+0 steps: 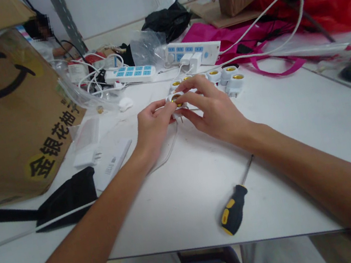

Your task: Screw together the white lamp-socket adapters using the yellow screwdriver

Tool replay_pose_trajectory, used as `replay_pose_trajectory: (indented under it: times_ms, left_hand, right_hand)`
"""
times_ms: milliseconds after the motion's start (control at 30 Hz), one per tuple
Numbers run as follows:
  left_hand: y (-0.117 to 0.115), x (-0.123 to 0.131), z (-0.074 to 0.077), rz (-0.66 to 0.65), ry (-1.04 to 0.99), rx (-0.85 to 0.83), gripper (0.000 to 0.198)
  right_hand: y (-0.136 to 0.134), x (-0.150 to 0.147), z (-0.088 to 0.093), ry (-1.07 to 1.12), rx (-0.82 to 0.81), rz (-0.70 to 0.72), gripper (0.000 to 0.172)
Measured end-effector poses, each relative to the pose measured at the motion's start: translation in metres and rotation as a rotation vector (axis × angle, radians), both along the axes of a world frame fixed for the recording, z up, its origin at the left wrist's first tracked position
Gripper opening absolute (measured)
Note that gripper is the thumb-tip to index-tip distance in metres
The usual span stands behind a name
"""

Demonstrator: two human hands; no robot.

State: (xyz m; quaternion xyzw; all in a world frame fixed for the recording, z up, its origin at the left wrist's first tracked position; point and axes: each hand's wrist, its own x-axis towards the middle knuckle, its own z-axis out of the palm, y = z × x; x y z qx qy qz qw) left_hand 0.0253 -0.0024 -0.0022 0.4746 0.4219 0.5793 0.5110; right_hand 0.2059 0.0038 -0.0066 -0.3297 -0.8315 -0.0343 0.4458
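Near the middle of the white table (pixel 180 198), my left hand (pixel 154 126) pinches the left side of a white lamp socket (pixel 175 99) with a brass-coloured inside. My right hand (pixel 210 105) has its fingers on the top and right side of the same socket. Metal prongs show just below it, between the hands. Several similar white sockets (pixel 238 80) stand just behind my right hand, partly hidden by it. A screwdriver (pixel 235 211) with a black and yellow handle lies nearer the table's front edge, below my right forearm.
A large cardboard box (pixel 2 134) stands at the left, beside a black flat-ended object (pixel 68 198) and a white plug adapter (pixel 85 158). Behind are power strips (pixel 133 73), tangled cables, a black bag (pixel 166 22) and a pink bag (pixel 212 30). A person (pixel 48 45) is at the back left.
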Motion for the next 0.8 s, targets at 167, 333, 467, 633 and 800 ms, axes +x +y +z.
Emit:
replay_pose_trajectory:
  times_ms: [167,333,467,633,800]
  left_hand:
    - [-0.001,0.000,0.001,0.021,-0.029,-0.031,0.021]
    - [0.007,-0.007,0.000,0.073,-0.145,-0.048,0.030]
    - [0.013,-0.012,0.001,0.130,-0.184,-0.025,0.031]
    - [0.012,-0.012,0.002,0.129,-0.196,-0.013,0.036]
    - [0.011,-0.009,0.001,0.103,-0.202,-0.023,0.037]
  right_hand:
    - [0.000,0.000,0.001,0.047,-0.041,-0.021,0.029]
    - [0.003,0.004,0.001,0.059,-0.062,-0.102,0.039]
    - [0.001,0.008,0.006,-0.170,-0.210,-0.216,0.039]
    - [-0.004,0.006,0.010,-0.482,-0.442,-0.264,0.035]
    - [-0.003,0.004,0.008,-0.529,-0.450,-0.265,0.019]
